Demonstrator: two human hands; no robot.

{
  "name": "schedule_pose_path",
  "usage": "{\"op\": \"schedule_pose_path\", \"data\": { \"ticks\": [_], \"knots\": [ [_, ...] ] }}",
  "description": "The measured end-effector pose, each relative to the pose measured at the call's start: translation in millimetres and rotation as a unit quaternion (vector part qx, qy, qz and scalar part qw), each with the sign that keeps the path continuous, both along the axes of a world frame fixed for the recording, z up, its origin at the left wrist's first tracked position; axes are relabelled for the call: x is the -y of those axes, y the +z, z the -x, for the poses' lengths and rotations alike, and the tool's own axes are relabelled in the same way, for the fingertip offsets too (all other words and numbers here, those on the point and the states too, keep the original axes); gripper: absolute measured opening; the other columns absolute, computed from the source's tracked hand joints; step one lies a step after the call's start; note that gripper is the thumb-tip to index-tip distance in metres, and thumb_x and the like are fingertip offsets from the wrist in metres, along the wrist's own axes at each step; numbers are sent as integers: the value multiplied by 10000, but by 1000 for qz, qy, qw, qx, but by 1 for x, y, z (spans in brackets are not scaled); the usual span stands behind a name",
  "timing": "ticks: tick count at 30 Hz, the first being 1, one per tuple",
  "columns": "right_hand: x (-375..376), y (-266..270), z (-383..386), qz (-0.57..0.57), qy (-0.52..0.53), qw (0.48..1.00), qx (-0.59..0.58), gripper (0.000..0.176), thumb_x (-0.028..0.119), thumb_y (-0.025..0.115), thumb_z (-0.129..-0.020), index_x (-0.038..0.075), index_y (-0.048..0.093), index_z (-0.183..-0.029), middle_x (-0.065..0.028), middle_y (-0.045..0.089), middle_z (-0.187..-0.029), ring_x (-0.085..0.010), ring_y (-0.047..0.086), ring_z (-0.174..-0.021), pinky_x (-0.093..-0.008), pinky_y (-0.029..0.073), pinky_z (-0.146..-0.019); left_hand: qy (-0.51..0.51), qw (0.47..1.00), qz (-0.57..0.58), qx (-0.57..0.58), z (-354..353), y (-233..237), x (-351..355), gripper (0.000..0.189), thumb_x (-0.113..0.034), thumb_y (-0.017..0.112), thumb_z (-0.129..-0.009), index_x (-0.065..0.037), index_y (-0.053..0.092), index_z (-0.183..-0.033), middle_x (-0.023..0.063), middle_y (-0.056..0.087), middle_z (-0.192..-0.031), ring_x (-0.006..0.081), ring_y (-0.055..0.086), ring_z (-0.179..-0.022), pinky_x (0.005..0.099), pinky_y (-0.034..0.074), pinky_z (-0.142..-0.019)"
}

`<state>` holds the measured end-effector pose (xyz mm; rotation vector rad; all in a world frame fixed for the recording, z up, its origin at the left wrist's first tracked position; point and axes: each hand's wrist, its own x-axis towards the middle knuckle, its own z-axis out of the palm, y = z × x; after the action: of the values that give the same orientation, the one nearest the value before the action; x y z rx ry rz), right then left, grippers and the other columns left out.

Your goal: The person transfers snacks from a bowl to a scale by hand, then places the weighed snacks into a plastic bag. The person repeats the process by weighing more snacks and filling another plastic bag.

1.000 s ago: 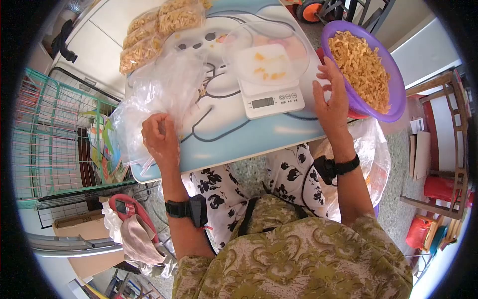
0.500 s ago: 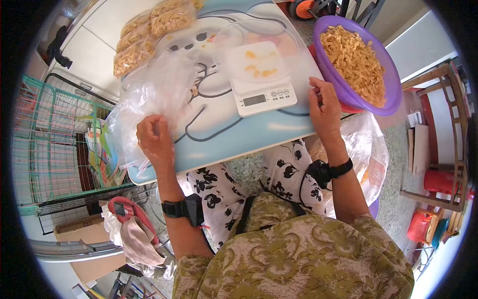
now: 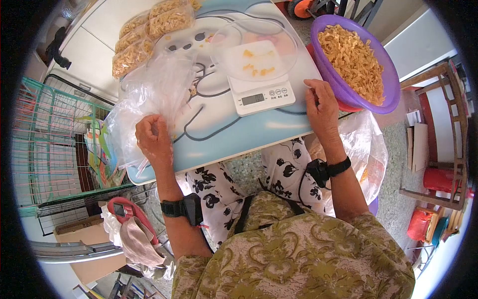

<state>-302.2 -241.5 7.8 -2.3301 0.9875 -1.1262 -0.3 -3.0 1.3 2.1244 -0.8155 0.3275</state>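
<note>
My left hand (image 3: 154, 138) rests at the table's front left edge, loosely curled with a gap between thumb and fingers. It lies against a heap of clear plastic bags (image 3: 149, 89), and I see nothing held in it. At the right edge is my right hand (image 3: 322, 107), fingers slightly bent and apart, empty. Between the hands stands a white kitchen scale (image 3: 271, 99) with a lit display. A clear round tray (image 3: 286, 57) sits on top, bearing a few yellowish dried strips (image 3: 256, 71). Beside my right hand, a purple basin (image 3: 393, 94) is heaped with dried strips (image 3: 353, 62).
Several filled bags of strips (image 3: 132, 57) lie at the table's back left. The table (image 3: 214, 149) has a cartoon print. A green wire rack (image 3: 59, 144) stands left, a wooden frame (image 3: 450, 134) right. A large plastic bag (image 3: 366, 154) hangs below my right hand.
The view has shifted very slightly. My right hand is a touch higher and further left, by the scale's corner. My left hand stays in place beside the bags.
</note>
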Motion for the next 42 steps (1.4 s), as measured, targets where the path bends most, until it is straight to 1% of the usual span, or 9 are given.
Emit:
{"op": "schedule_pose_path", "data": {
  "ticks": [15,20,24,30,32,33,35,38,42],
  "knots": [
    [1,-2,1,27,10,1000,-6,149,26,589,-861,22,624,-1006,-157,631,-1018,-339,601,-983,-411,477,-884,12,1000,-18,-23,6,8,0,197,-205,662,-879,-25,667,-960,134,622,-995,283,591,-947,385,462,-882],
    [2,-4,0,50,6,999,-1,139,35,615,-843,27,622,-981,-155,634,-1000,-344,601,-981,-417,478,-885,0,1000,-22,19,-4,-3,-2,171,-191,633,-871,-38,653,-945,138,628,-1008,325,585,-955,417,458,-868],
    [1,0,2,84,-8,996,-6,141,33,615,-838,31,622,-979,-150,632,-988,-342,601,-967,-415,483,-871,-19,999,-6,44,-7,-8,-2,165,-181,630,-869,-34,646,-941,141,623,-994,321,584,-939,416,460,-863],
    [1,7,6,-17,37,999,26,163,38,616,-840,27,631,-1002,-129,622,-943,-296,615,-916,-381,500,-819,-8,1000,7,-6,2,4,0,156,-170,627,-865,-34,646,-938,129,614,-976,298,582,-934,404,463,-856],
    [0,13,10,-146,50,986,69,156,69,609,-895,26,637,-1043,-84,636,-947,-202,635,-838,-324,510,-742,4,1000,-5,-14,5,7,0,155,-173,628,-865,-34,646,-932,124,616,-989,294,581,-935,404,463,-848],
    [-1,19,12,-144,50,986,70,156,69,609,-895,26,637,-1043,-84,636,-947,-202,635,-838,-324,510,-742,3,1000,-3,-13,5,6,-1,155,-173,628,-865,-34,646,-932,124,616,-989,294,581,-935,404,463,-848],
    [-2,36,16,-214,99,956,175,162,118,583,-954,33,643,-1079,-41,643,-949,-113,622,-773,-263,494,-664,-1,1000,4,-12,2,2,-1,153,-175,629,-866,-36,647,-927,123,619,-994,294,580,-936,408,462,-843],
    [5,80,27,-227,68,957,170,172,130,563,-976,36,642,-1097,-28,646,-950,-85,618,-761,-234,499,-644,-3,1000,6,-3,6,6,-1,156,-180,632,-867,-37,648,-928,126,621,-993,296,582,-934,408,462,-841],
    [60,98,42,-215,34,957,190,223,142,584,-963,30,624,-1151,-31,643,-933,-90,622,-780,-226,511,-666,-3,1000,7,2,2,4,-2,160,-184,637,-867,-36,647,-926,127,622,-982,296,584,-926,406,463,-836]
  ]
}}
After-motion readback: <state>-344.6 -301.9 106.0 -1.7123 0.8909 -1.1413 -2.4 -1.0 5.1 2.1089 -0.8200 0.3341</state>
